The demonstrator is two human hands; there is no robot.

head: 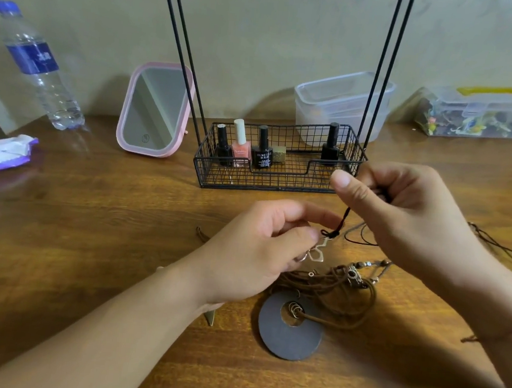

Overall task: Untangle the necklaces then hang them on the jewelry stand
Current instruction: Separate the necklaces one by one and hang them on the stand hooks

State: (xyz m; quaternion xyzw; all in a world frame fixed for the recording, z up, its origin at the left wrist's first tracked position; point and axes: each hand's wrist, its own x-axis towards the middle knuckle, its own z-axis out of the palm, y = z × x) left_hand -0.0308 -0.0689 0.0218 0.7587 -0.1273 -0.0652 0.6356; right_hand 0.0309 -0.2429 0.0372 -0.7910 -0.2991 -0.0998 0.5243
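Observation:
My left hand (255, 250) pinches a small silver pendant (318, 252) that hangs on a black cord necklace (341, 224). My right hand (403, 214) is closed on the same black cord a little higher, holding it taut above the table. Below both hands lies a tangle of brown cord necklaces (333, 285) with small metal charms, one tied to a dark round disc pendant (290, 331). The black wire jewelry stand (278, 164) rises just behind my hands; its top bar is out of frame.
The stand's wire basket holds several nail polish bottles (240, 145). A pink mirror (155, 109) and water bottle (39, 63) stand at the back left, a tissue pack (0, 153) at the left edge. Clear plastic boxes (341, 105) sit behind the stand.

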